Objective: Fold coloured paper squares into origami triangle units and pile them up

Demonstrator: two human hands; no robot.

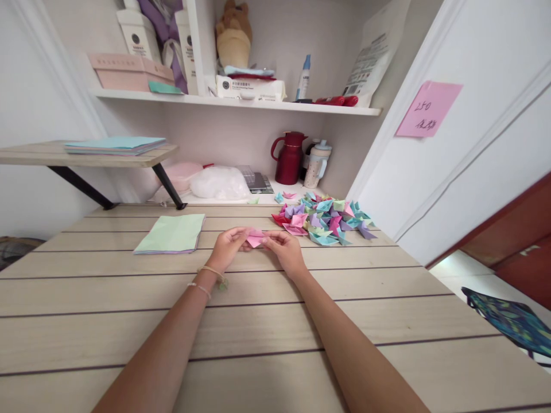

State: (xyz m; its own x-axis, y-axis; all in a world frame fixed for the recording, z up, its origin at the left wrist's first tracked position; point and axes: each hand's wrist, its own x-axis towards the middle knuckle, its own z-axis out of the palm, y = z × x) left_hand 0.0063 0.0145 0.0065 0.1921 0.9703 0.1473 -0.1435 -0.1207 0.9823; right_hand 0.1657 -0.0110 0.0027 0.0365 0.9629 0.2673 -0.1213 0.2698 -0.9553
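A small folded piece of pink paper [255, 238] is pinched between both hands just above the slatted table. My left hand [230, 245], with two bracelets at the wrist, grips its left side. On its right side my right hand [284, 249] holds it between thumb and fingers. Part of the paper is hidden behind the fingertips. Beyond my right hand lies a heap of folded paper boats [325, 221] in pink, blue, green and purple. To the left of my left hand rests a stack of paper sheets [172, 234], pale green on top.
A raised wooden stand [142, 156] with black legs carries blue paper [115, 144] at the left. Behind the table are a plastic bag [220, 183], a red jug [290, 158] and a tumbler [317, 165]. A shelf [241, 104] spans above them.
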